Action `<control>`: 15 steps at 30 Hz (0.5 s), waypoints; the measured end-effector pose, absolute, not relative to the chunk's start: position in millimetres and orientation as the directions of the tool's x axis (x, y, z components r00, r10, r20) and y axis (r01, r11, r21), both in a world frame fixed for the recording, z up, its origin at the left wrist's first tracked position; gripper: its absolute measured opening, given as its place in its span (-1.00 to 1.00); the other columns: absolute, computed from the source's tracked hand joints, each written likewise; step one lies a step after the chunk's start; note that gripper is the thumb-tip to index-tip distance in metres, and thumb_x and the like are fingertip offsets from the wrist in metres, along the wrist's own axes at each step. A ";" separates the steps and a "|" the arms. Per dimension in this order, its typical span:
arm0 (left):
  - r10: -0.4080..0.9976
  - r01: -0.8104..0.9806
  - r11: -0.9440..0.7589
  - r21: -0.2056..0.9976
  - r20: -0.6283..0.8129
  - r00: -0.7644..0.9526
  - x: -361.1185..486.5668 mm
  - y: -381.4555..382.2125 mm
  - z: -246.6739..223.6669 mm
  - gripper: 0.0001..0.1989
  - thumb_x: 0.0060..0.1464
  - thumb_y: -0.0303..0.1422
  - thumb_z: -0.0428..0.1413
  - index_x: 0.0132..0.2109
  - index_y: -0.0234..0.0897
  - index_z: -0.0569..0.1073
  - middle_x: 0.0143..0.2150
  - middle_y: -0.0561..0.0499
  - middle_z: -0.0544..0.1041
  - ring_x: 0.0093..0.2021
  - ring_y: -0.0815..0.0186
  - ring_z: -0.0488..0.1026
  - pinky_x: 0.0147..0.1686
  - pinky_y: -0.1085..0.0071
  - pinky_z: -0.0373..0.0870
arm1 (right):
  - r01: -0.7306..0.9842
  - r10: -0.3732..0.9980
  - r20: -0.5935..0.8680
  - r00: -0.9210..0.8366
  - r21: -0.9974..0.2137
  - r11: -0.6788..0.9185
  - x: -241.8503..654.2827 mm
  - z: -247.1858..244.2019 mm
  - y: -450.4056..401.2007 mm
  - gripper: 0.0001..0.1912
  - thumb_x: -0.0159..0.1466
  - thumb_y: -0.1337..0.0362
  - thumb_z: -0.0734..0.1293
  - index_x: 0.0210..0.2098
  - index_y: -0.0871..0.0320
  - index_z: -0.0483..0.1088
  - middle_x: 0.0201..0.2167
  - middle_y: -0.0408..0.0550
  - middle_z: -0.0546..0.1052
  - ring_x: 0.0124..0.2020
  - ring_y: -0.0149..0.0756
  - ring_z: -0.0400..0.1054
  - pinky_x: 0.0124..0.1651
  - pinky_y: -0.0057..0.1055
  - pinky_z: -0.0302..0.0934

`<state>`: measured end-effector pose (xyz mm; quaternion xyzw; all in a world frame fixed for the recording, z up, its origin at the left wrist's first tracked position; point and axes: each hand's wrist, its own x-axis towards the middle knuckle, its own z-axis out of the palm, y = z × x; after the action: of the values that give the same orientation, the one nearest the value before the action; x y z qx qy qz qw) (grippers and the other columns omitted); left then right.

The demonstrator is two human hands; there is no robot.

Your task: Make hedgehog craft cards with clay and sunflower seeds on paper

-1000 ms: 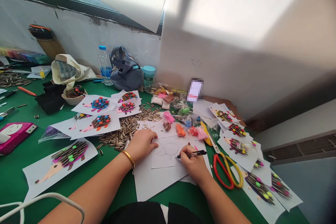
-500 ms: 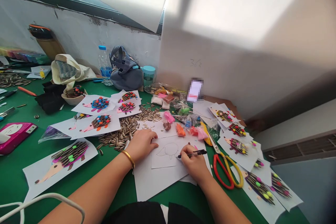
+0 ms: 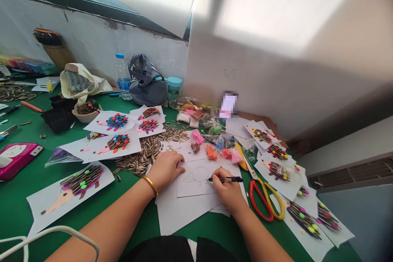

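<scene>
Between my hands lies a small white sheet [image 3: 192, 190] with a thin outline drawing [image 3: 196, 175] of a round-bodied animal with a pointed snout and short legs. My right hand [image 3: 226, 188] grips a black pen [image 3: 231, 179], its tip at the right side of the outline. My left hand [image 3: 167, 168] rests on the paper's left edge, fingers a little apart, holding nothing. Larger white sheets [image 3: 172, 217] lie underneath. Scissors [image 3: 260, 196] with one red and one yellow handle lie right of my right hand.
Sunflower seeds [image 3: 144, 153] are heaped beyond my left hand. Bagged coloured clay [image 3: 211, 152] lies ahead. Hedgehog pictures [image 3: 82, 184] flank both sides. A bottle [image 3: 123, 80], a grey bag [image 3: 149, 84] and a phone [image 3: 229, 105] stand at the back. A white cable [image 3: 61, 229] crosses the lower left.
My right hand has shifted slightly, and the pen tip has moved a little up along the right side of the outline. My left hand has stayed in place.
</scene>
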<state>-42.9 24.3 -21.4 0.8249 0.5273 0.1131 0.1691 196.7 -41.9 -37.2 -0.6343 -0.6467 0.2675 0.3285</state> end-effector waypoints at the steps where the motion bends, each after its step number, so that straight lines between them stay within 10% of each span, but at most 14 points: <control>1: 0.908 0.832 -0.387 0.398 0.008 0.418 -43.0 24.2 -21.4 -0.81 0.07 -0.23 0.21 -0.16 -0.15 0.54 -0.22 -0.01 0.55 -0.11 0.14 0.46 -0.13 0.26 0.24 | 0.648 0.996 0.087 0.017 -0.760 0.056 196.4 -37.1 -41.9 -0.80 0.24 0.23 0.16 -0.46 0.09 0.33 -0.46 -0.12 0.48 -0.32 -0.21 0.36 -0.26 -0.37 0.17; 15: 0.911 0.833 -0.379 0.402 0.005 0.412 -43.4 24.6 -22.1 -0.80 0.05 -0.23 0.22 -0.16 -0.14 0.54 -0.22 -0.01 0.55 -0.11 0.13 0.46 -0.11 0.24 0.24 | 0.536 0.995 0.104 0.008 -0.840 0.083 193.3 -31.9 -46.4 -0.80 0.26 0.19 0.19 -0.41 0.10 0.37 -0.43 -0.10 0.48 -0.34 -0.23 0.37 -0.27 -0.37 0.24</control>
<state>-43.4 24.6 -22.1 0.8226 0.5302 0.1136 0.1713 193.3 -46.4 -31.9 -0.6038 -0.6340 0.3064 0.3737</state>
